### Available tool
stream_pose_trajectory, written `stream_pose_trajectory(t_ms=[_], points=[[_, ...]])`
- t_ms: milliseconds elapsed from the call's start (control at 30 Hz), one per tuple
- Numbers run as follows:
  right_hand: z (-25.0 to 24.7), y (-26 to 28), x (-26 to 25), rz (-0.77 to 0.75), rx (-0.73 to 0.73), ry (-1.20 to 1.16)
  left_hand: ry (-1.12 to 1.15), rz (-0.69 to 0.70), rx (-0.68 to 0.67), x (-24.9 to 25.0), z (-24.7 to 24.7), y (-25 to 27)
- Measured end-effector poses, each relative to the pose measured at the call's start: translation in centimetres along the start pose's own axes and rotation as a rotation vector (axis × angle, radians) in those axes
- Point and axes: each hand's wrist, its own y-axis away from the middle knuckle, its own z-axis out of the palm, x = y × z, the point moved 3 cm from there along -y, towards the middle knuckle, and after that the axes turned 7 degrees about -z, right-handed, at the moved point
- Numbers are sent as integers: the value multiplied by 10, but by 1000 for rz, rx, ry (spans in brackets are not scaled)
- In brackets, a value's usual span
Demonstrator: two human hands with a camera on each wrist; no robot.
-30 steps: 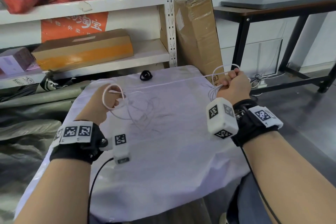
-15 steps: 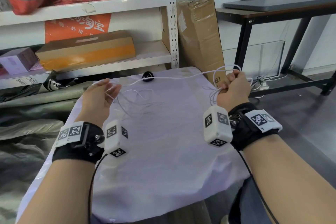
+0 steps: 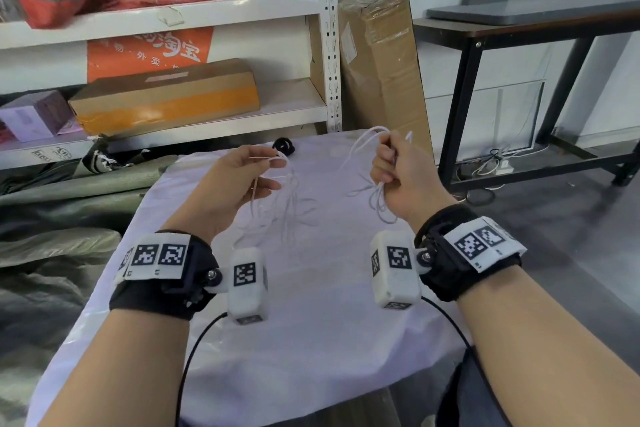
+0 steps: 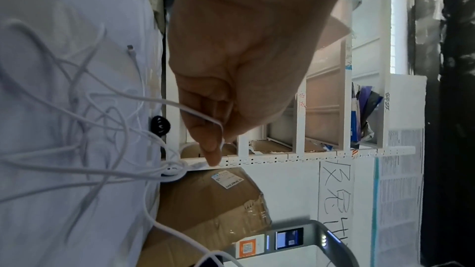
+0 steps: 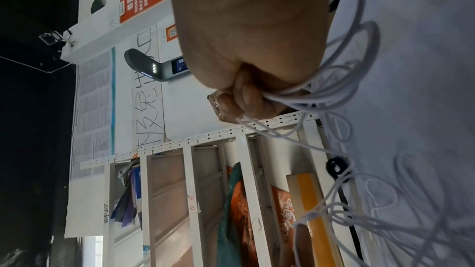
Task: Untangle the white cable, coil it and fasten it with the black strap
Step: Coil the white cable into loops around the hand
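The thin white cable (image 3: 366, 139) hangs slack between my two hands over the white cloth-covered table (image 3: 311, 340). My right hand (image 3: 388, 163) is a fist gripping several gathered loops, which stick out above and below it. The right wrist view shows the bundle of cable (image 5: 287, 98) coming out of that right hand (image 5: 244, 96). My left hand (image 3: 273, 168) pinches a strand between thumb and fingers, and tangled cable (image 4: 154, 99) trails from the left hand (image 4: 216, 125) onto the cloth. The black strap (image 3: 284, 146) lies rolled at the table's far edge, also in view as strap (image 4: 160, 126) and strap (image 5: 336, 166).
Behind the table a white shelf (image 3: 207, 128) holds a cardboard box (image 3: 162, 97). A tall cardboard box (image 3: 377, 62) leans at the back right. A black desk (image 3: 519, 31) stands to the right. Green tarpaulin (image 3: 52, 218) lies on the left.
Both hands have moved toward each other, so the taut span of cable has gone slack. The left hand has risen and now pinches a strand; the right hand keeps its loops.
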Motion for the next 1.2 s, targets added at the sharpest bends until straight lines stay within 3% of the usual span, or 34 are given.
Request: stream_pose_trajectory(t_ms=[67, 167, 267, 400, 533, 700, 800, 900, 1067, 1200], points=[[3, 1, -1, -26, 0, 10, 99, -48, 24, 0, -1, -1], [-1, 1, -11, -226, 130, 13, 171, -131, 27, -1, -3, -1], [-9, 1, -20, -350, 251, 36, -57, -140, -25, -3, 0, 1], [-5, 4, -12, -197, 153, 203, -327, -98, -55, -4, 12, 4], [7, 14, 10, 125, -49, 440, -385, -73, -117, -4, 25, 8], [8, 16, 23, 286, -101, 603, -460, 19, -206, -1, 36, 13], [10, 18, 24, 313, -96, 522, -503, 55, -285, 1, 43, 17], [10, 16, 24, 300, -51, 287, -506, 55, -291, 0, 46, 18], [7, 9, 14, 116, 76, 151, -246, -105, -131, -7, 34, 8], [7, 9, 9, 58, 14, 233, -198, -171, 0, -12, 16, -1]])
